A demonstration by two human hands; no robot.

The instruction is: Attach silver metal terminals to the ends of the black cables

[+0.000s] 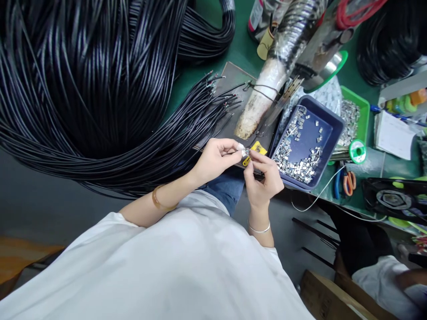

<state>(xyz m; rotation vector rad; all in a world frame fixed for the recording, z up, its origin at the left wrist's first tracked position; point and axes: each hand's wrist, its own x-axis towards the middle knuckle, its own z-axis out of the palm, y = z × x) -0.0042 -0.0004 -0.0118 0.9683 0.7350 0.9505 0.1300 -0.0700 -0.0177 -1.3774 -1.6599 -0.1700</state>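
Observation:
My left hand (216,162) is closed in a pinch, with a thin black cable end between thumb and fingers. At its fingertips is a small shiny metal connector (246,152). My right hand (265,178) is also closed, its fingertips meeting the connector from the other side. Exactly how cable and connector join is too small to tell. Just behind the fingertips lies a yellow tool (258,148) on the bench edge. A large bundle of black cables (140,155) runs to the left, its stripped ends fanned over a dark board (233,73).
Right of my hands, a blue tray (333,122) holds many small metal shells. Behind it stands a green tray (365,109). A wrapped duct (260,95) hangs over the board. Orange-handled pliers (349,183), a solder spool (357,151) and a fan (393,200) lie right. Another person (383,280) sits nearby.

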